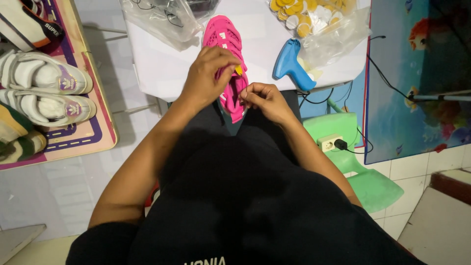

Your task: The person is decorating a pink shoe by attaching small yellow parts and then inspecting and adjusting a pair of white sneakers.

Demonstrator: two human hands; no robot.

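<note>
The left hand point(208, 73) covered the middle of the pink shoe point(226, 37), so what its fingers pinched there could not be told. Below that shoe, the right hand point(265, 100) hid the heel end, and whatever it gripped was too small to make out. Above the shoe, a clear bag point(164, 19) was cut off by the top edge. Far left of the shoe, white sneakers point(41, 73) ran off the frame.

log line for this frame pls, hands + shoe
left hand: grips pink shoe | right hand: pinches at shoe's near end | nearby: blue glue gun, white table
</note>
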